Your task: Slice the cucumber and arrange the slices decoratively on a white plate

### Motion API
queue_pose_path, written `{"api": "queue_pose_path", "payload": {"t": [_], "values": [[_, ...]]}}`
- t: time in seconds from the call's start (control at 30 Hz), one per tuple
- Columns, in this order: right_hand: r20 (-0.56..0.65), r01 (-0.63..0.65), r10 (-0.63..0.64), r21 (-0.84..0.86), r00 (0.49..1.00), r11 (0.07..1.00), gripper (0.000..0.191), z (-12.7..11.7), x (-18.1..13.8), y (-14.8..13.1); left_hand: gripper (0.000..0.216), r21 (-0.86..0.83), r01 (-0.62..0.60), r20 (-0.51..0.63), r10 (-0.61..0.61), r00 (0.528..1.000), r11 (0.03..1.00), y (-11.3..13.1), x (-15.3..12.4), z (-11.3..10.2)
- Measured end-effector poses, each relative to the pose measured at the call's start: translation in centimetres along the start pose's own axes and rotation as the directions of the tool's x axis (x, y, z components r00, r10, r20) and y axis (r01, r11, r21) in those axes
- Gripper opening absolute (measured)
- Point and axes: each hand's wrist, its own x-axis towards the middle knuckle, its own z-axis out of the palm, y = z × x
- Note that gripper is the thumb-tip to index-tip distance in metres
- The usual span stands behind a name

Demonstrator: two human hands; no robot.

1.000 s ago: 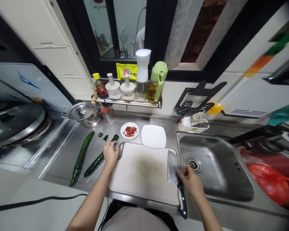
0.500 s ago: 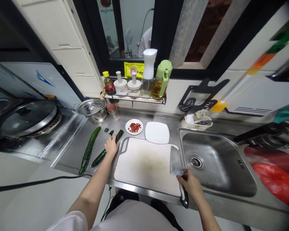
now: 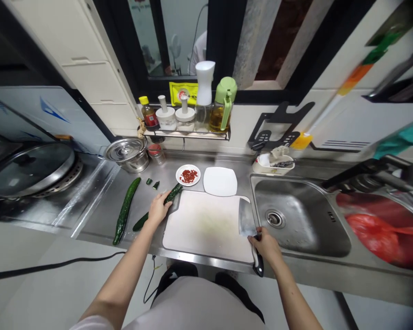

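My left hand [image 3: 159,208] is closed around the middle of a dark green cucumber [image 3: 174,193], whose far end pokes over the left edge of the white cutting board [image 3: 206,224]. A second whole cucumber [image 3: 125,210] lies on the steel counter further left, with two small cut cucumber ends [image 3: 152,183] behind it. My right hand [image 3: 266,246] grips the black handle of a cleaver [image 3: 246,221], whose blade rests flat on the board's right side.
A small plate of red chili pieces [image 3: 187,175] and a white square plate [image 3: 220,181] sit behind the board. A sink [image 3: 296,224] lies right, a lidded pot [image 3: 126,153] and wok lid [image 3: 27,167] left. Bottles [image 3: 206,105] fill a wall rack.
My left hand closed on the nearer cucumber and shifted it right, toward the board. My right hand moved from the cleaver's blade down to its handle.
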Motion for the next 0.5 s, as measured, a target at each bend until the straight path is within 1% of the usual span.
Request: {"api": "queue_pose_path", "payload": {"t": [0.07,0.13,0.23,0.37,0.5], "values": [[0.020,-0.011,0.011,0.005,1.000,1.000,0.040,0.0,-0.1,0.0,0.052,-0.053,-0.081,0.038,0.083,0.996,0.995,0.7,-1.5,0.1],[0.007,-0.012,0.012,0.017,1.000,1.000,0.039,0.1,-0.1,0.0,0.053,-0.096,-0.145,0.096,0.154,0.983,0.985,1.4,-2.8,0.4],[-0.015,-0.025,0.026,0.040,1.000,0.999,0.035,0.3,-0.2,0.1,0.052,-0.137,-0.228,0.192,0.251,0.949,0.964,2.0,-4.0,0.9],[0.004,-0.046,0.046,0.084,0.999,0.995,0.033,0.2,-0.3,-0.2,0.050,-0.175,-0.320,0.302,0.360,0.883,0.931,2.3,-4.2,1.6],[-0.015,-0.061,0.063,0.112,0.998,0.992,0.032,0.2,-0.4,-0.3,0.051,-0.180,-0.352,0.387,0.395,0.833,0.919,2.6,-3.9,2.4]]}}
